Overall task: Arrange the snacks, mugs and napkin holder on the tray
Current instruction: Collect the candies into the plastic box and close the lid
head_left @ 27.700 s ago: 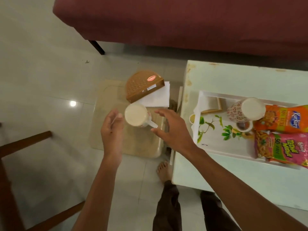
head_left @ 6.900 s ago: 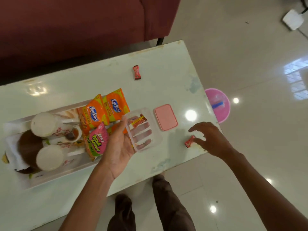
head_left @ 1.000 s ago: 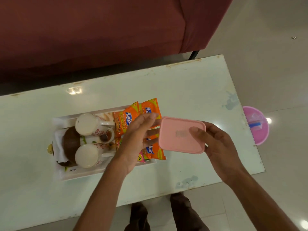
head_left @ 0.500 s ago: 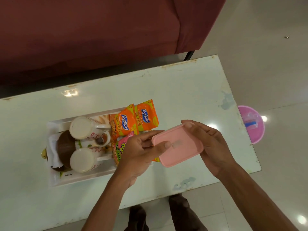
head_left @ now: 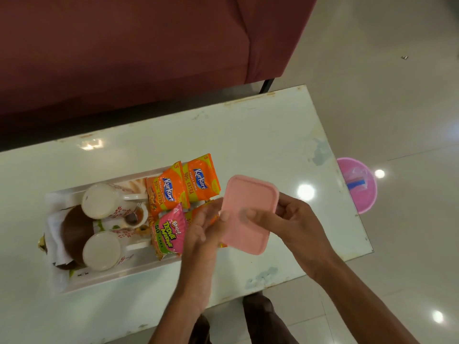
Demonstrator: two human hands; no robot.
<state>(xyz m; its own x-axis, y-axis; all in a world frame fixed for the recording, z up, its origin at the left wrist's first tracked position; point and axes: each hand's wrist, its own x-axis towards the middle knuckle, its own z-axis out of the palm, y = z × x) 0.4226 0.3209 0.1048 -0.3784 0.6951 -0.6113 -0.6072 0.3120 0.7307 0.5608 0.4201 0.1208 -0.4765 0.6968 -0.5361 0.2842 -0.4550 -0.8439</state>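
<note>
A white tray (head_left: 104,279) lies on the pale table (head_left: 248,145). On it lie two white mugs (head_left: 104,201) (head_left: 103,250) on their sides, a brown napkin holder (head_left: 74,232), two orange Kurkure packets (head_left: 202,178) and a pink Tedhe Medhe packet (head_left: 169,233). Both hands hold a small box with a pink lid (head_left: 248,227) above the tray's right end. My left hand (head_left: 203,234) grips its left side, thumb on the lid. My right hand (head_left: 285,219) grips its right side, thumb on top of the lid.
A maroon sofa (head_left: 124,58) runs along the far side of the table. A pink round bin (head_left: 360,187) stands on the tiled floor past the table's right end. My legs show below the near table edge.
The lid now sits on the box, held between both hands, and the box has turned more upright in the view. My left thumb moved onto the lid.
</note>
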